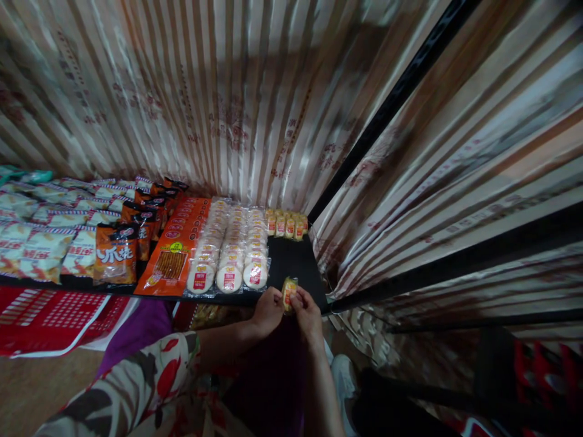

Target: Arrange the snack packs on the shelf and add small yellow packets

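Observation:
Between my two hands is a small wrapped snack, yellow with a red label, held upright at the shelf's front edge. From the right side, my right hand pinches it between thumb and fingers. My left hand is closed, its fingertips at the packet's left edge. Similar yellow wrapped snacks stand side by side at the back right corner of the black shelf. Just left of my hands, round white crackers in clear wrappers form three columns.
Left of the crackers lie a large orange snack bag, orange-and-black bags and rows of white bags. A red basket sits below. A black post rises at the right before striped curtains.

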`<state>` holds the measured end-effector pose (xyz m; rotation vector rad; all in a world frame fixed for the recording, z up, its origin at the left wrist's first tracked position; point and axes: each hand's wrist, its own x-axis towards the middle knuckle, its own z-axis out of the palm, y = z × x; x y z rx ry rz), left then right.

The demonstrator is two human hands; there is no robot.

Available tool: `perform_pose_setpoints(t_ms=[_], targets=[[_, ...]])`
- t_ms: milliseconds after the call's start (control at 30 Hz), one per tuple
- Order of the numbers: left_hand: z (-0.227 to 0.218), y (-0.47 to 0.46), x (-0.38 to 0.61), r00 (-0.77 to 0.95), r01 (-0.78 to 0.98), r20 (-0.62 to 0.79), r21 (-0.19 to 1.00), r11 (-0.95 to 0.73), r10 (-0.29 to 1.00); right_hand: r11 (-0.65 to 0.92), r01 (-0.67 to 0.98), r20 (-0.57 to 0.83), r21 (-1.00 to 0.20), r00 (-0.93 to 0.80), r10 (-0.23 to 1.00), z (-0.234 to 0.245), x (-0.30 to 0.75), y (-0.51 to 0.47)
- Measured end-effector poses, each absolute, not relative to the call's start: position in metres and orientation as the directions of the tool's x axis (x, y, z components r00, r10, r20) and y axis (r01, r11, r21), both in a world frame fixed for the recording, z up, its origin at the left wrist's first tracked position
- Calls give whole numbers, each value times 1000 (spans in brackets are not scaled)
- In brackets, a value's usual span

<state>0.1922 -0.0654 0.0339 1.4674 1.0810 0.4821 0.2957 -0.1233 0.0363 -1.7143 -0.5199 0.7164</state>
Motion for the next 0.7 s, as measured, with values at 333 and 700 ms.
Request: perform_pose_setpoints(t_ms=[333,700], targets=[[40,-53,216,455,461,-379,875,151,806,-293,-27,-208,-956,768,606,31,313,-113],[67,-42,235,430,627,-443,774,94,786,-282,136,-76,-950,773,629,14,331,-99]])
